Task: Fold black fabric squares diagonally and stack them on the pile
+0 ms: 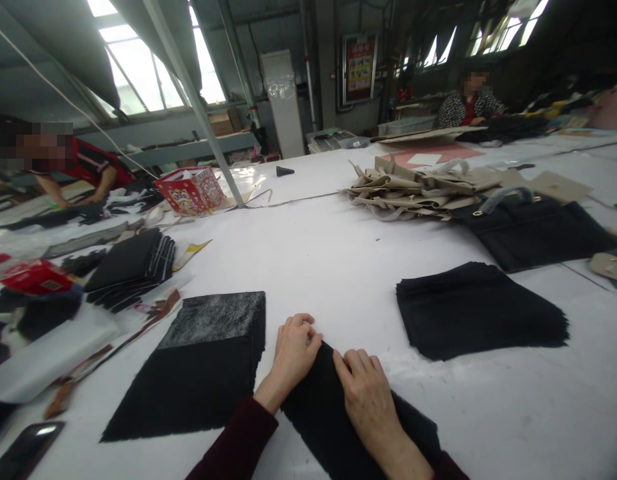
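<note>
A black fabric piece (pixel 313 400) lies on the white table in front of me, partly covered by my hands and forearms. My left hand (pixel 294 350) pinches its far corner, fingers curled together. Close by on the right, my right hand (pixel 365 393) presses on the fabric's far edge, its fingers bent and thumb side against the cloth. To the left is a stack of black fabric pieces (pixel 198 380) with a speckled grey patch (pixel 213 319) at its far end. Another black fabric stack (pixel 478 310) lies to the right.
A pile of beige pieces (pixel 413 187) and a black bag panel with handle (pixel 538 230) lie farther right. Left are a folded dark stack (pixel 131 263), a red patterned box (pixel 191 191), a metal pole (pixel 198 107) and a phone (pixel 28 450). Two people sit across the table.
</note>
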Demonstrator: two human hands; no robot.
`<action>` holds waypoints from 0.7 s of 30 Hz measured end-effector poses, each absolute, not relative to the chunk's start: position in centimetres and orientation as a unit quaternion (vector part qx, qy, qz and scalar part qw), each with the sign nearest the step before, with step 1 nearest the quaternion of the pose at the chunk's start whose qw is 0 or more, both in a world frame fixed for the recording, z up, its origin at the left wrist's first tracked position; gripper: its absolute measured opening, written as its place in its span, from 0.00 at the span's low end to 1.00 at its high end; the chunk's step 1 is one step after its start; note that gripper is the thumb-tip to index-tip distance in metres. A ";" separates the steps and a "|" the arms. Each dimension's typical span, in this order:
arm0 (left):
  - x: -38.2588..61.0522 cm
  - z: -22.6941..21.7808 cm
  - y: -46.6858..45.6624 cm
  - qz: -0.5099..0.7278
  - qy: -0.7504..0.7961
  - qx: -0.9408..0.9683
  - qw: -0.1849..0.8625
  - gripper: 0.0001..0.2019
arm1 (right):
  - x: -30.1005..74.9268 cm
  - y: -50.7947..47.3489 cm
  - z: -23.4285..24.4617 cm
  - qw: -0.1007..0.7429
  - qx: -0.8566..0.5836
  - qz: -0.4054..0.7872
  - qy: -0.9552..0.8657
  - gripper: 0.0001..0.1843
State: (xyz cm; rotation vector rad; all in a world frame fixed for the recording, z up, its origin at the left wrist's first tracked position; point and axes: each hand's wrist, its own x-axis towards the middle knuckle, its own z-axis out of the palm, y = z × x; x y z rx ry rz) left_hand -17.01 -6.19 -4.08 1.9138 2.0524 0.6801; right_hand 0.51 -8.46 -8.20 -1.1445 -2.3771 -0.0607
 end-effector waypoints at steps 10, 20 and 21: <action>-16.5 -4.1 -6.5 0.205 0.696 0.685 0.074 0.09 | 0.5 -8.5 -7.8 0.246 -0.423 -0.033 -0.871 0.18; -16.2 -4.6 -6.8 0.199 0.685 0.700 0.042 0.09 | 0.4 -8.5 -7.5 0.243 -0.429 -0.020 -0.870 0.17; -16.2 -4.7 -6.8 0.196 0.683 0.703 0.039 0.09 | 0.4 -8.5 -7.6 0.241 -0.429 -0.018 -0.871 0.17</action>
